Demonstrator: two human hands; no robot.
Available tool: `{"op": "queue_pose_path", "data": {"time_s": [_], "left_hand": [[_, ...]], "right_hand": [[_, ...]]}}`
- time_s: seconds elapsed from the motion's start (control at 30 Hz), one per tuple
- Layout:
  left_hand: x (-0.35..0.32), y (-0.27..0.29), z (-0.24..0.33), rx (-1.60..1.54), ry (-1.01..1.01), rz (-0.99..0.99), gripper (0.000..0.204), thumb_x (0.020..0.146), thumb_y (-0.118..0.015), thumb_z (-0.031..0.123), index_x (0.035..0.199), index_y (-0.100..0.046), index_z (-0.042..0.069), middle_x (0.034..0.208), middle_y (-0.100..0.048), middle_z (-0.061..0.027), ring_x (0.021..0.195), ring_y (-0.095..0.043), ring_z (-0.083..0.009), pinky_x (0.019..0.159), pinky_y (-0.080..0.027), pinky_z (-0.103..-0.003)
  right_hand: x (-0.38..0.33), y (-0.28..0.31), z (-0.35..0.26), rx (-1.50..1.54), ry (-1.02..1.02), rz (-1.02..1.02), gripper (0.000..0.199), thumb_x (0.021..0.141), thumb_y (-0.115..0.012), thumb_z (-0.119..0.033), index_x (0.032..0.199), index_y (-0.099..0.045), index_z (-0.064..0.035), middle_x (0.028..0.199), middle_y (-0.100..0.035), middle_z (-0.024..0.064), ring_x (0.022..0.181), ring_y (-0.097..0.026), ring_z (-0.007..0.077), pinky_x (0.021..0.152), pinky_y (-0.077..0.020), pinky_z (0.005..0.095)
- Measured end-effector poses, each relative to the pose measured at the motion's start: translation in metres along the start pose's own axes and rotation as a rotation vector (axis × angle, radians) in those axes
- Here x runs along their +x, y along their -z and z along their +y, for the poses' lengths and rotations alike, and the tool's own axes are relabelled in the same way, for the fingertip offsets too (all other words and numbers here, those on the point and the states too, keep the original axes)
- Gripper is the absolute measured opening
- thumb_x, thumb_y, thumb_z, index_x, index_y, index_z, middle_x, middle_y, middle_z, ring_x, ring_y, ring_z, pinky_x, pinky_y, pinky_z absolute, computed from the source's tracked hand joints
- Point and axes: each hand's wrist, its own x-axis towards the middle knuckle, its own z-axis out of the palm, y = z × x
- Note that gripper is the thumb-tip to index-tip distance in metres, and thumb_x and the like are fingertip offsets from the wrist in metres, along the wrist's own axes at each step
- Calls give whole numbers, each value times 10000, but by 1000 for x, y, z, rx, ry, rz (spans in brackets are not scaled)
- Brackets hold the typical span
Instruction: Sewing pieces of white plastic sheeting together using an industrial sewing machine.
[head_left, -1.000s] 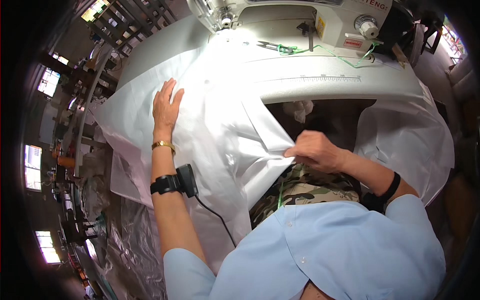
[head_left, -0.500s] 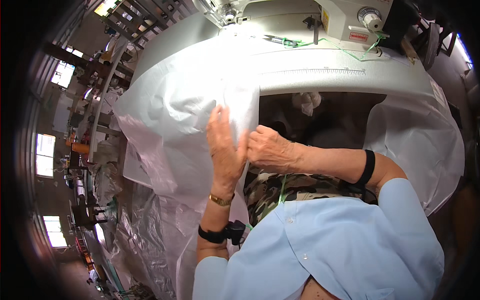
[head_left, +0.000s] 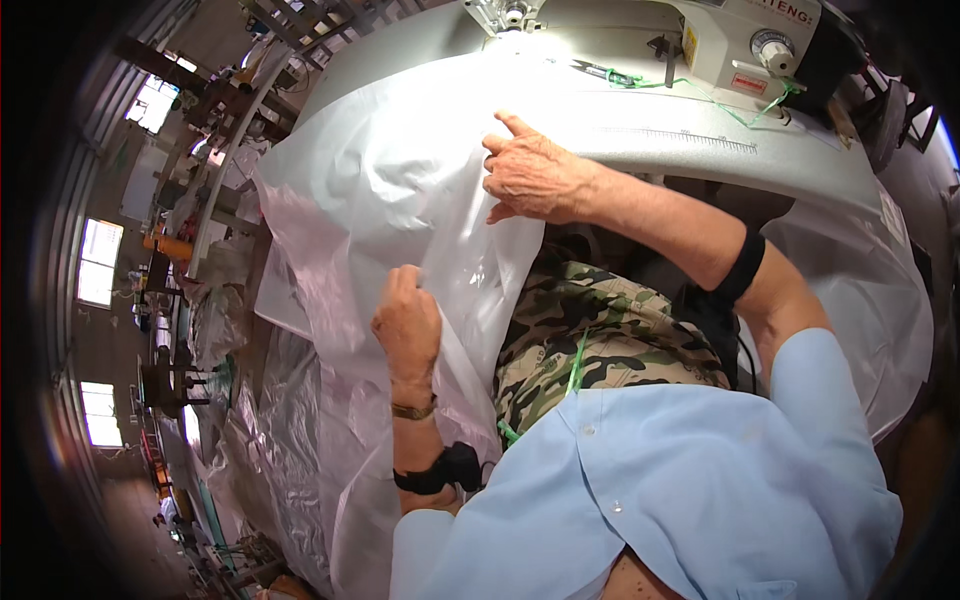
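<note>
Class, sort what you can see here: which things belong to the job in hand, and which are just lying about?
In the job:
- white sheet
- left hand, at the sheet
- right hand, over the sheet
- sewing machine, probably

Apparently lying about:
- dark pointed tool
- green string
- crumpled clear plastic

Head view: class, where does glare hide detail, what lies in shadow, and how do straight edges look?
In the head view, glare bleaches the white sheet near the sewing machine; the head view's gap under the table is dark; the head view's corners fall to black, and the table's front edge looks bowed.
</note>
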Motion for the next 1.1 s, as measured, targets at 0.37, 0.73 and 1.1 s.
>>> {"op": "queue_pose_path", "data": {"time_s": [0.37,0.73,1.1], "left_hand": [[64,29,-64,85,-57,194,129,892,-479,24,955,-587,-4,900,-626,-165,853,-607,-370,750,-459,-447],[83,56,-67,299,-218,56,168,933,-531,51,1083,-594,8,1040,-658,-110,996,-615,-303,1074,-332,-504],[51,40,-66,-233,-156,-137,89,881,-561,14,957,-587,-23,825,-604,-149,771,-598,-258,752,-457,-343]], "right_hand": [[-10,5,-61,362,104,-682,383,833,-729,-393,803,-723,-11,747,-692,137,773,-690,289,688,-536,405],[-40,8,-131,679,337,-211,154,822,-603,-148,744,-617,-17,722,-633,142,748,-657,328,659,-501,443],[-162,56,-56,604,-92,-675,477,900,-598,-478,756,-634,-25,611,-587,159,667,-613,376,641,-472,424]]}}
